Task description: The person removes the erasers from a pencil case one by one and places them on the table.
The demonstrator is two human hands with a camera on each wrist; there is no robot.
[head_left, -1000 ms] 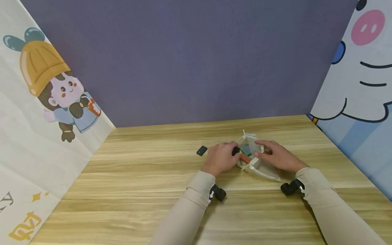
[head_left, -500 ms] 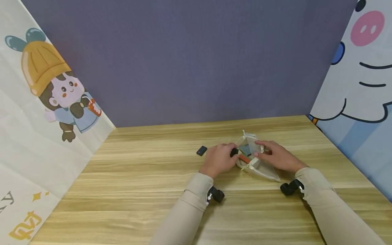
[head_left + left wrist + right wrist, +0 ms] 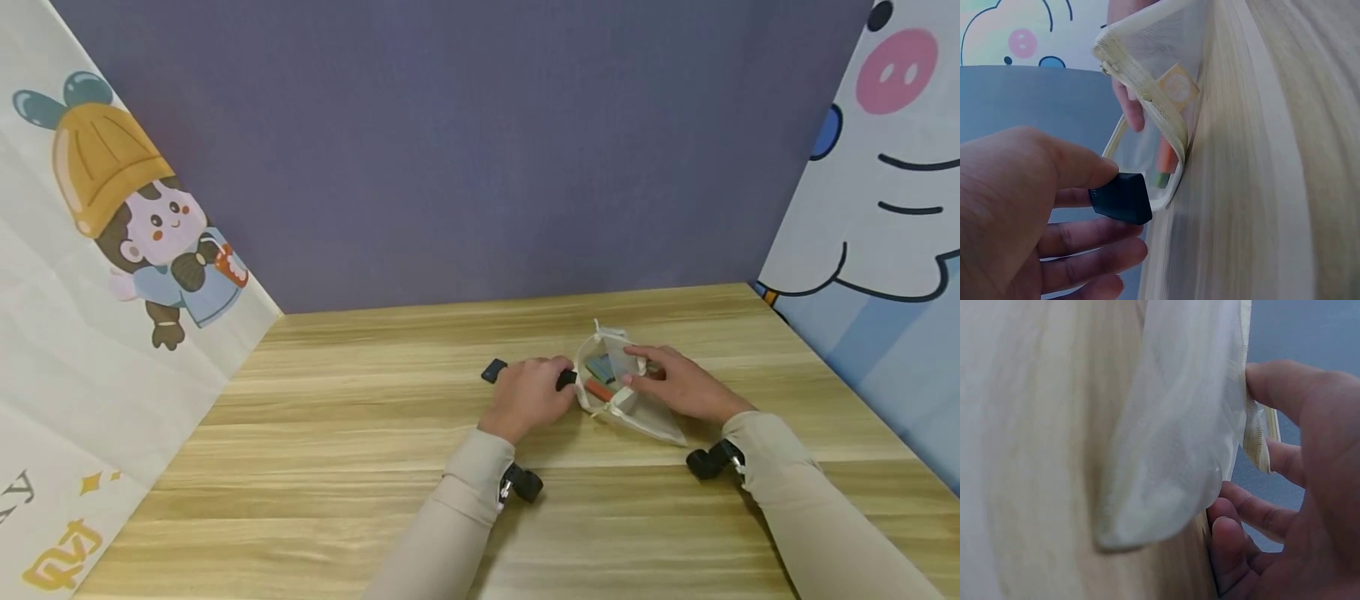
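My left hand [image 3: 528, 396] pinches a small black block [image 3: 1122, 199] with a slanted end between thumb and fingers, just left of the pouch mouth. The white mesh zip pouch [image 3: 651, 414] lies on the table with its mouth open toward the left hand. My right hand [image 3: 686, 385] grips the pouch's zipped edge [image 3: 1256, 434] between thumb and fingers. Inside show an orange-red stick [image 3: 598, 390], blue-grey flat pieces [image 3: 602, 367] and, in the left wrist view, an orange-yellow square piece [image 3: 1179, 89]. Part of the contents is hidden by the mesh.
A small dark flat rectangular piece [image 3: 492, 370] lies on the wooden table [image 3: 337, 442] beyond the left hand, partly covered by it. A purple-grey panel [image 3: 465, 167] stands along the table's back edge, with printed cartoon panels at both sides.
My left hand has drawn back to the left from the pouch mouth with the black block, now overlapping the dark piece. The right hand and pouch have stayed put.
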